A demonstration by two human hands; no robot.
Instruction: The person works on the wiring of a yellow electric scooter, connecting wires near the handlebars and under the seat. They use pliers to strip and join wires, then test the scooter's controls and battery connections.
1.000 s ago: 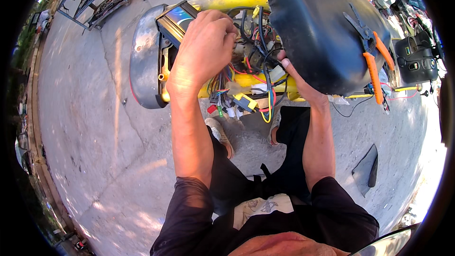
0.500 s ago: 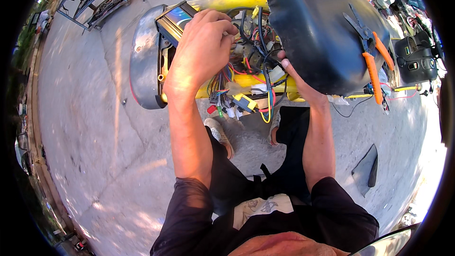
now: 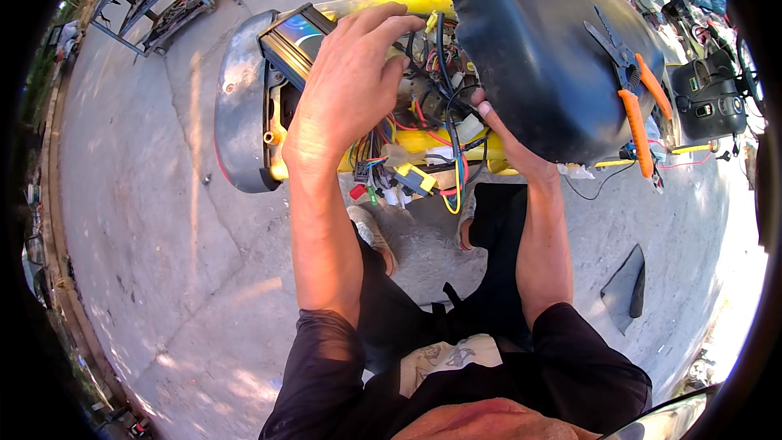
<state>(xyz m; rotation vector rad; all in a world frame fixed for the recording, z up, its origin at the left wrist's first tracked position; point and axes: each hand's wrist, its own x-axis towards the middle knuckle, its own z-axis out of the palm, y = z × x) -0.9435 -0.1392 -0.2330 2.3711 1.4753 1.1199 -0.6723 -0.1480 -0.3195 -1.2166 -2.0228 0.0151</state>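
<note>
My left hand is over the open wiring bay of a yellow vehicle body, fingers spread and bent, holding nothing that I can see. Its fingertips are close to a yellow connector on thick black cables. Under its wrist side lies a gold-edged controller box. My right hand is at the near lower edge of a tilted black seat; its thumb shows at the edge and the other fingers are hidden by the seat. Coloured wires with several plugs hang over the near side.
Orange-handled pliers lie on the seat. A grey rear fender is at the left end. A blue metal cart stands far left. A black casing and clutter lie to the right. A dark flat piece rests on the concrete.
My left hand has lifted slightly and its fingers have stretched out toward the yellow connector. My right hand stays at the seat edge. The whole view has shifted a little.
</note>
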